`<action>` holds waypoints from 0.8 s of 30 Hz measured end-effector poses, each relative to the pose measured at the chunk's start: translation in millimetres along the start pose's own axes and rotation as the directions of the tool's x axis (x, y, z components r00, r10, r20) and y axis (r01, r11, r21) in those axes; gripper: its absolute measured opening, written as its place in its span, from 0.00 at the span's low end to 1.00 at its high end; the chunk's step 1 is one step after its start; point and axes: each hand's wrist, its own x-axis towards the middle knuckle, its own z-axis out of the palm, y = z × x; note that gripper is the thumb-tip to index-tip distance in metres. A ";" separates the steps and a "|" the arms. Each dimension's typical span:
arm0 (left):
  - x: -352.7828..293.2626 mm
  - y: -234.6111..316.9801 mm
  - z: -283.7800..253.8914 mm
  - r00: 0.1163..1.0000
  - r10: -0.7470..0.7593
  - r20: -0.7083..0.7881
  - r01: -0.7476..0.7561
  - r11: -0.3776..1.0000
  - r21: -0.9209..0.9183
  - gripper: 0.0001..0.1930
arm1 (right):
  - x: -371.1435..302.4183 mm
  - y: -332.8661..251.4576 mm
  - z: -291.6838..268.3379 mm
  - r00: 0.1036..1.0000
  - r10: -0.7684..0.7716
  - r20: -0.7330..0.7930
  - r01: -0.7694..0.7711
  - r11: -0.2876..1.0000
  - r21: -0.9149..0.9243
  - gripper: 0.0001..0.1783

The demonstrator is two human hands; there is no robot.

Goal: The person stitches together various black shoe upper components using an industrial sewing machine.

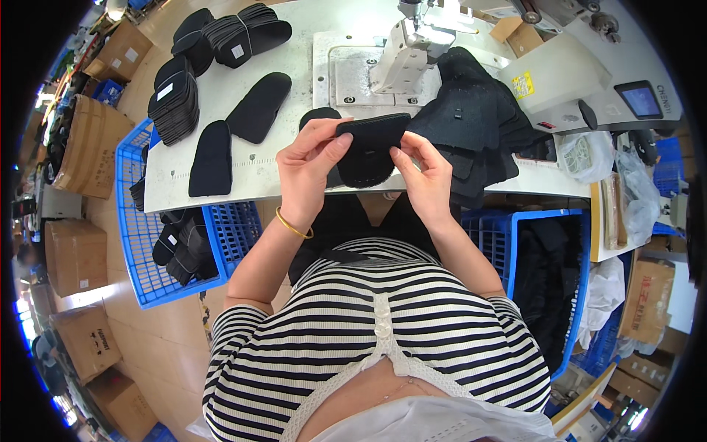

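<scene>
A black insole-shaped fabric piece (367, 151) is held up over the table's front edge, its upper end folded or bent. My left hand (313, 156) pinches its left side between thumb and fingers. On the opposite side, my right hand (426, 173) grips the edge the same way. Behind it another black piece (318, 116) lies on the table, partly covered by my left hand. Two more flat black insole pieces, one (260, 107) angled and one (211, 158) nearer the edge, lie to the left. A heap of black fabric pieces (471, 118) spreads to the right of my hands.
A sewing machine (401, 62) stands behind my hands on the white table (254, 173). Tied black stacks (247, 33) sit at the back left. Blue crates of black pieces flank me, left (232, 228) and right (486, 228). A control screen (639, 99) is at the far right.
</scene>
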 end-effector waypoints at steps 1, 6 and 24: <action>-1.0 1.7 0.3 0.999 0.028 0.027 -0.029 1.000 0.010 0.13 | 0.7 0.6 0.8 1.000 0.014 0.004 -0.014 0.999 0.035 0.15; 1.3 12.0 -2.4 0.997 0.065 0.050 -0.069 0.993 0.099 0.13 | 6.5 -0.5 7.3 1.000 0.015 0.012 -0.016 0.999 0.050 0.15; 15.5 5.9 -55.6 0.986 -0.003 -0.164 0.003 1.000 0.005 0.10 | 19.0 -61.7 36.5 0.812 -0.318 0.490 0.463 0.861 -0.209 0.32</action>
